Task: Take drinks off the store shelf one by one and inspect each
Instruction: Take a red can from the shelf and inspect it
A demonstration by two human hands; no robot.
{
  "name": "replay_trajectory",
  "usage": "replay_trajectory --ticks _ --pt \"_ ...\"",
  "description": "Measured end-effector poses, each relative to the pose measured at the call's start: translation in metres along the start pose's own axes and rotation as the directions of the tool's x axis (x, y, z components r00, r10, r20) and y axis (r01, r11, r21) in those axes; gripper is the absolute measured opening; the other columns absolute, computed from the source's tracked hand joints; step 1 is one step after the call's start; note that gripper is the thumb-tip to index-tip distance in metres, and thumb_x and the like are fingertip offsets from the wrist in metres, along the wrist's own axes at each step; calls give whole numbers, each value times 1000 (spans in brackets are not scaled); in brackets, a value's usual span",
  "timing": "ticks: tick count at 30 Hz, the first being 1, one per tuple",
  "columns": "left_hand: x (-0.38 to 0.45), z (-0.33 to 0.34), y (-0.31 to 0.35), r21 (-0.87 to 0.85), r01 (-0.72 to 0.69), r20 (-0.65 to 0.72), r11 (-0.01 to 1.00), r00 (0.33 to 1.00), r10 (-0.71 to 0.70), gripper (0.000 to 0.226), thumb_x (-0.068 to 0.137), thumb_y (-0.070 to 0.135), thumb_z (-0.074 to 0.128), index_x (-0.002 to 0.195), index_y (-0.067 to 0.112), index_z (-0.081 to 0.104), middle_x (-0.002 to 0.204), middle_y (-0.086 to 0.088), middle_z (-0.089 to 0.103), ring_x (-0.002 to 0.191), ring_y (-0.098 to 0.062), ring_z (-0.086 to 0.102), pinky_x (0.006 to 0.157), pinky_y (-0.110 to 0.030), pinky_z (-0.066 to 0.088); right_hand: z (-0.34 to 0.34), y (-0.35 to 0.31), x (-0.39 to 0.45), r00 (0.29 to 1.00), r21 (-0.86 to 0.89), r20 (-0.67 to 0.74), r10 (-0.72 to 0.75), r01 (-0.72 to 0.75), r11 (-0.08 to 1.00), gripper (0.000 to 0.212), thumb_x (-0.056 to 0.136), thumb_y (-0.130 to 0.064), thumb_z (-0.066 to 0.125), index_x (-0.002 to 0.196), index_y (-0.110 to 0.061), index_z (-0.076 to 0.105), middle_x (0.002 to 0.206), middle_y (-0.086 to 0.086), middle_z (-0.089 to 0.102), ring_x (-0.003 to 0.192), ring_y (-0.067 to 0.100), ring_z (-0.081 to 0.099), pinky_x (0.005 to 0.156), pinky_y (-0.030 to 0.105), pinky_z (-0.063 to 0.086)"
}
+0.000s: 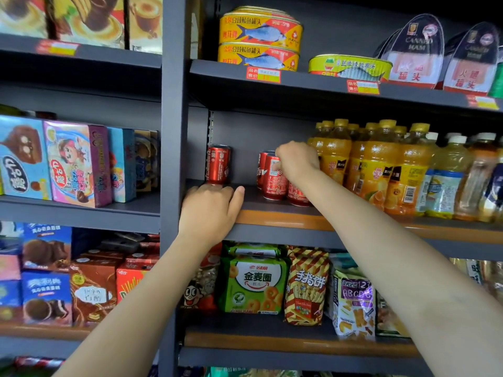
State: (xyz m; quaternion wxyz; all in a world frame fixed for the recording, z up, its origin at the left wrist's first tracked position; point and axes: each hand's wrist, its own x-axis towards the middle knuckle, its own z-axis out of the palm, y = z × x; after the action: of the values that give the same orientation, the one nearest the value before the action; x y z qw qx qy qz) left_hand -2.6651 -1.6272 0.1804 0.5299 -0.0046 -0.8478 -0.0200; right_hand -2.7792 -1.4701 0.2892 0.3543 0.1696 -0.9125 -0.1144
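Fingers of your right hand (296, 160) curl over the top rim of a red can (275, 176) — the grip is closed on it from above, thumb side toward the label. That can is a smooth, glossy metal cylinder standing upright on the shelf (272, 216), its long axis vertical, white print and a small label panel facing you. More red cans of the same shape stand just behind and to the right of it, partly hidden by your wrist.

Your left hand (211, 206) lies flat on the shelf's front edge, fingers straight and together, thumb spread out to the right, holding nothing. Its fingertips reach the base of a lone red can (217, 164) that stands upright near the grey steel upright post — well apart from the group you are gripping.

The shelf is dark matte metal with an orange strip along its lip. To the right of the cans, tall plastic orange-juice bottles (367, 161) with yellow caps stand packed in rows, then paler bottles with white caps. Above sit oval fish tins (260, 36), stacked flat; below, crinkly snack bags (255, 281).
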Motion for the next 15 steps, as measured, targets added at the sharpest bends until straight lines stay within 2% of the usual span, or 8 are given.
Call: replay_trajectory --ticks 4,6,8,10,13,15 --pt "-1 0 0 22 4 5 1000 1000 -4 60 102 43 27 64 14 62 66 -7 66 61 -31 59 62 -36 40 -7 -2 7 997 -132 -1 -81 80 988 38 96 -37 67 118 -7 66 113 14 69 100 31 68 70 36 48" --pt "-1 -1 1 15 14 7 1000 1000 -14 63 102 45 24 66 14 64 68 -7 66 62 -30 60 61 -35 39 -7 -7 11 986 -84 -65 -154 149 985 40 96 -41 65 120 -9 65 117 12 66 103 32 66 72 37 47" --pt "-1 -3 2 -5 39 3 999 999 -39 67 101 48 19 67 14 64 67 -7 66 60 -28 60 57 -32 39 0 -15 16 965 110 -164 -204 223 969 40 95 -46 64 118 -12 66 115 8 61 100 29 64 73 37 46" --pt "1 -6 6 -19 83 25 996 996 -83 66 102 49 17 64 15 61 64 -7 64 56 -28 60 53 -29 37 7 -26 21 961 359 -193 -200 259 897 37 93 -46 67 113 -15 68 107 3 58 97 24 60 73 34 45" --pt "7 -8 11 14 142 126 990 982 -143 57 107 46 22 68 20 54 70 -5 62 65 -28 64 55 -31 35 15 -40 39 962 605 -109 -249 263 751 32 92 -38 71 113 -14 68 101 -2 57 97 19 58 76 31 40" --pt "9 -8 13 33 176 152 984 972 -179 56 108 46 23 68 20 53 71 -3 60 71 -27 64 58 -32 34 17 -47 52 953 731 -28 -302 226 644 38 90 -34 74 122 -14 64 107 -1 59 100 19 58 79 30 41"
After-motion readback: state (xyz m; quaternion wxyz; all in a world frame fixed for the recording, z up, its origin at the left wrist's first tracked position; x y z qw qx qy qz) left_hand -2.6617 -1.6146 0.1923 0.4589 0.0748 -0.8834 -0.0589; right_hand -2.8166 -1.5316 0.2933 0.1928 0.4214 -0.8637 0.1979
